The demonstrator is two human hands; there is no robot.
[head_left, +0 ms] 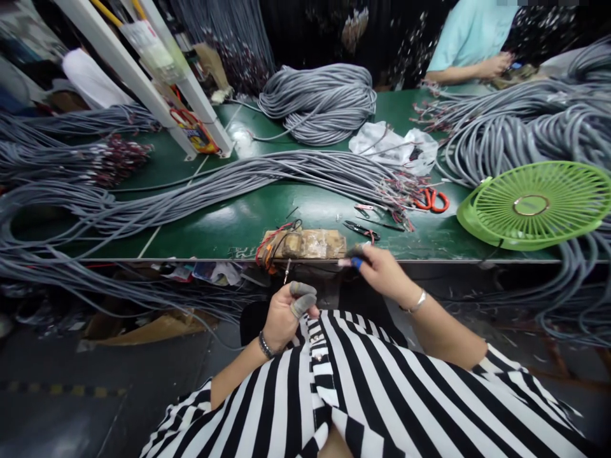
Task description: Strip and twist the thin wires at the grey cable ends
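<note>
Over the front edge of the green surface (238,222), the right hand (384,275) has its grip clamped on a blue-handled tool (356,261) beside a brown block (312,243); the left hand (285,316) presses capped fingers (302,289) together; grey cables (214,184) spread behind, a green fan (534,205) right

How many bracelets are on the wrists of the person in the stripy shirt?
2. A dark beaded bracelet circles the left wrist, and a thin silver metal bangle circles the right wrist. None seem hidden.
</note>
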